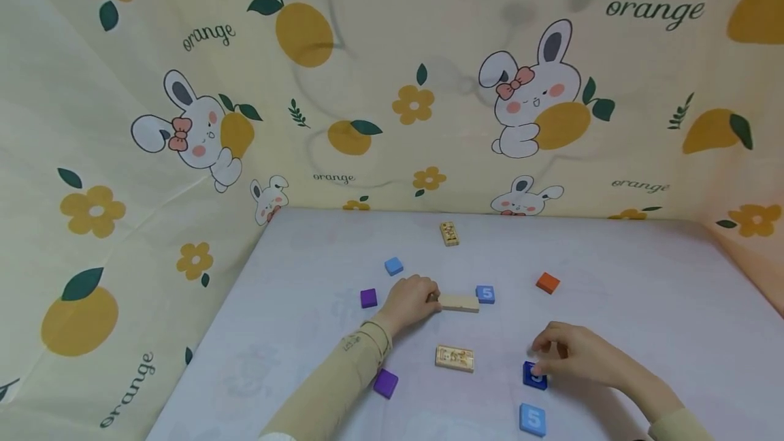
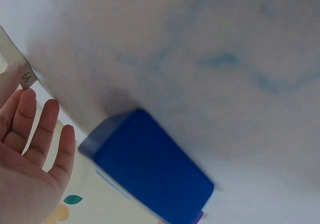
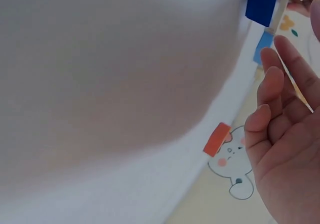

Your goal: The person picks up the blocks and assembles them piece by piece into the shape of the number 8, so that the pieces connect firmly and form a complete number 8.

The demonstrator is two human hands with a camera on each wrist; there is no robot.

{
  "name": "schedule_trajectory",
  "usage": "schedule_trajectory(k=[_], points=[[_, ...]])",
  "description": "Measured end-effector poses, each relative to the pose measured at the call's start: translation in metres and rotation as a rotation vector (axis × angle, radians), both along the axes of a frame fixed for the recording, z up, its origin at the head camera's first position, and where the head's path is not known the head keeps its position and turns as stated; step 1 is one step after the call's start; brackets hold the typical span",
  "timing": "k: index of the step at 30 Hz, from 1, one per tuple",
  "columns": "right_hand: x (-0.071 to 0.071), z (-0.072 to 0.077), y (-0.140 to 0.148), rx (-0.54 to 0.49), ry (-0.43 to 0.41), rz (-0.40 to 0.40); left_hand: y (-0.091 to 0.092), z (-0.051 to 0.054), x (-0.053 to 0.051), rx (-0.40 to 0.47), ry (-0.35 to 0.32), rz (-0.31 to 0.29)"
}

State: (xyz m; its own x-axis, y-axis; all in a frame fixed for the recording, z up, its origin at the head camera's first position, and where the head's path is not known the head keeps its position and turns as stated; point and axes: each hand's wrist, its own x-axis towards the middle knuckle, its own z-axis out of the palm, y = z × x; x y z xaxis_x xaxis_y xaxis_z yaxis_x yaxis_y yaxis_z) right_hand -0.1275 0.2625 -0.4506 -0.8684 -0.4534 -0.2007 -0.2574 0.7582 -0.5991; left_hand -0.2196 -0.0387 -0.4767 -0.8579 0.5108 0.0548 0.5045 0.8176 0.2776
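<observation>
My left hand (image 1: 409, 301) pinches one end of a plain-faced wooden block (image 1: 459, 303) lying at the middle of the table. In the left wrist view, thumb and fingertip hold the block's end (image 2: 27, 78), which bears printed digits. A light blue tile marked 5 (image 1: 485, 294) sits at the block's other end. My right hand (image 1: 578, 352) hovers over a dark blue number tile (image 1: 534, 376), its thumb tip overlapping it. In the right wrist view its fingers are loosely bent, apart from the dark blue tile (image 3: 263, 3).
Nearby lie a printed wooden block (image 1: 454, 358), another farther back (image 1: 450, 233), purple tiles (image 1: 368, 298) (image 1: 386, 384), a light blue tile (image 1: 394, 265), an orange tile (image 1: 548, 282) and a light blue 5 tile (image 1: 532, 420). A dark blue block (image 2: 155, 169) stands close to the left wrist.
</observation>
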Motion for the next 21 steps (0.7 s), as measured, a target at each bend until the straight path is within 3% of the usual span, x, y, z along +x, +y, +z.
schedule_trajectory(k=[9, 16, 21], points=[[0.009, -0.006, 0.008, -0.027, 0.016, 0.048, 0.0, 0.001, 0.0, -0.006, 0.011, -0.002], [0.011, -0.015, 0.011, -0.071, 0.107, 0.105, 0.0, 0.0, 0.0, -0.001, 0.011, 0.0], [0.011, -0.018, 0.012, -0.087, 0.121, 0.119, 0.0, -0.001, 0.0, -0.001, 0.019, -0.003]])
